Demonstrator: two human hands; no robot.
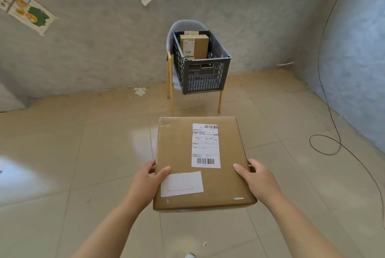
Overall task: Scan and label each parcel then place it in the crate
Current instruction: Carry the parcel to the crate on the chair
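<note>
I hold a flat brown cardboard parcel [177, 153] level in front of me, above the floor. My left hand [149, 180] grips its left edge, thumb on top beside a small white label [182, 183]. My right hand [257, 178] grips the right edge, thumb on top. A larger printed shipping label [205, 145] with barcodes sits on the parcel's top right. Farther ahead, a dark grey slatted crate [205, 74] rests on a chair and holds two upright brown parcels [194, 46].
The chair [171, 82] has yellow legs and a pale grey seat shell and stands against the grey wall under a window. A thin black cable [333, 143] loops over the tiled floor at the right. Paper scraps [140, 91] lie near the wall.
</note>
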